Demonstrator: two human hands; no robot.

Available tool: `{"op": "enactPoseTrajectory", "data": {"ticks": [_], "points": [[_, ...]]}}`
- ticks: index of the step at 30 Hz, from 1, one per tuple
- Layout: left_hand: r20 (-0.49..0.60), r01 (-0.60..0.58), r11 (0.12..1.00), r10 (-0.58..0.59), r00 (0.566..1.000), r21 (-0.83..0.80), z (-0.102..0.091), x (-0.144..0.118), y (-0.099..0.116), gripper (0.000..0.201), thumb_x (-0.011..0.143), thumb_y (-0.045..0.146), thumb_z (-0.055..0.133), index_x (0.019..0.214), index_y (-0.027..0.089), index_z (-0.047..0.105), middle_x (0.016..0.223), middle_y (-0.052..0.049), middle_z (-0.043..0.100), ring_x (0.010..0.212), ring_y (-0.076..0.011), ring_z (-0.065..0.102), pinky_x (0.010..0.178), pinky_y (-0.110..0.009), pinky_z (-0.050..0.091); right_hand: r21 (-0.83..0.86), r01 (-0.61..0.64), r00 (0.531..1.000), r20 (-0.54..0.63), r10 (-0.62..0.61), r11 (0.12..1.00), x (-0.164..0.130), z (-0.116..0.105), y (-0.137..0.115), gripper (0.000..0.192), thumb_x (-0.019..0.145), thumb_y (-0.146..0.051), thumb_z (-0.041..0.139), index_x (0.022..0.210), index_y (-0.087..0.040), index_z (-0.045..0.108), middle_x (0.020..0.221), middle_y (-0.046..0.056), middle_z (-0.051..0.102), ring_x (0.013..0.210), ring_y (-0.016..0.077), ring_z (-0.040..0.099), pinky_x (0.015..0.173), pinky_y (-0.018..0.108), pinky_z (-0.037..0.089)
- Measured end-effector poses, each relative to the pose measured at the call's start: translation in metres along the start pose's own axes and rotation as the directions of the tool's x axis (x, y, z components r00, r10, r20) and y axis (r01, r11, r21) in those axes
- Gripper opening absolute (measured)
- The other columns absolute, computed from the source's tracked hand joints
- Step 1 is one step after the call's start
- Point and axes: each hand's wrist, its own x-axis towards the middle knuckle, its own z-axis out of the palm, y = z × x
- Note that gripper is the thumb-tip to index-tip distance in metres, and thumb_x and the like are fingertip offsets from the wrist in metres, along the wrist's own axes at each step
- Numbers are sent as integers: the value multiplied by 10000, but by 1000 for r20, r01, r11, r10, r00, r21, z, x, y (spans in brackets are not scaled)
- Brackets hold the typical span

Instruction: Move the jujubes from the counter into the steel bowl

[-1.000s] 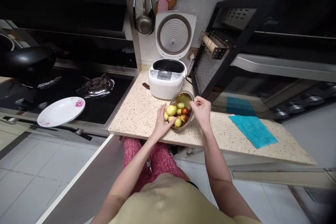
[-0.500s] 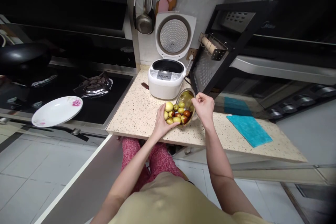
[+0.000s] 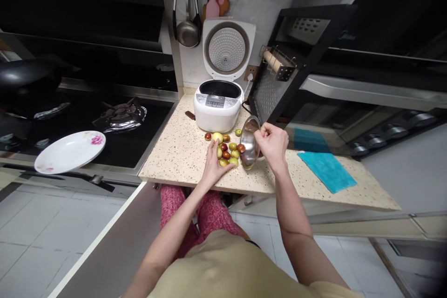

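Observation:
A shiny metal bowl is tipped on its side on the speckled counter, its mouth facing left. My right hand pinches its rim. Several green and reddish-brown jujubes lie on the counter in front of the bowl; a red one is at its lip. Curved around the left side of the pile, my left hand has its thumb and fingers apart and touches the fruit. A larger pale yellow-green fruit sits by its fingertips. Behind the fruit stands a white rice cooker with its lid up.
A teal cloth lies on the counter to the right, before a black oven. To the left, a white floral plate rests by the gas burner. An open cabinet door juts out beside my legs.
The bowl has been tipped further, and the jujubes have rolled from it onto the counter, some spreading toward the rice cooker. My left hand stays beside them. The view has shifted slightly.

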Motion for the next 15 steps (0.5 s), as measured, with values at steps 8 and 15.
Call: {"op": "enactPoseTrajectory", "data": {"ticks": [8,15], "points": [[13,12,1000,-12,1000,3,-4,-2,3,1143,769,498,879,1654,307,182,1662,-207,258,1577,-408,285,1253,-637,284,-7,33,995,-95,-34,999,-13,-15,9,217,722,-234,582,579,-242,419,508,-44,423,528,140,376,593,280,280],[22,44,998,-45,999,55,-7,-13,14,1084,840,538,812,1672,293,162,1736,-210,145,1629,-403,130,1272,-652,227,104,40,989,-149,-24,994,-32,-34,22,250,740,-219,590,581,-231,397,523,-68,360,518,107,334,569,266,285]]}}
